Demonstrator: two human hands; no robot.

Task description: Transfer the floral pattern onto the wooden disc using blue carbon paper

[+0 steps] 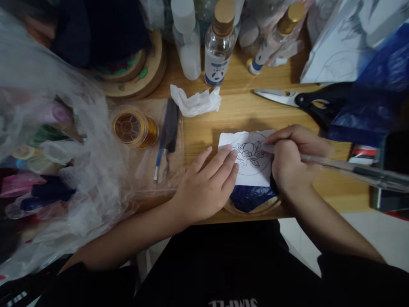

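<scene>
A small white sheet of paper (252,175) with a line drawing of a plant inside a circle lies near the table's front edge. Under it shows dark blue plastic film (247,198) over a round wooden hoop (265,209). My left hand (207,185) rests flat with its fingers spread, the fingertips on the paper's left part. My right hand (292,157) is closed round a clear pen (348,167), blurred by motion. The pen's tip end points at the right side of the drawing; whether it touches the paper, I cannot tell.
Black-handled scissors (306,100) lie at the right behind my hand. Bottles (219,47) stand at the back, with crumpled tissue (198,101) before them. On the left are a spool of golden wire (136,128), a brush (160,149) and a plastic bag (92,170) of coloured materials.
</scene>
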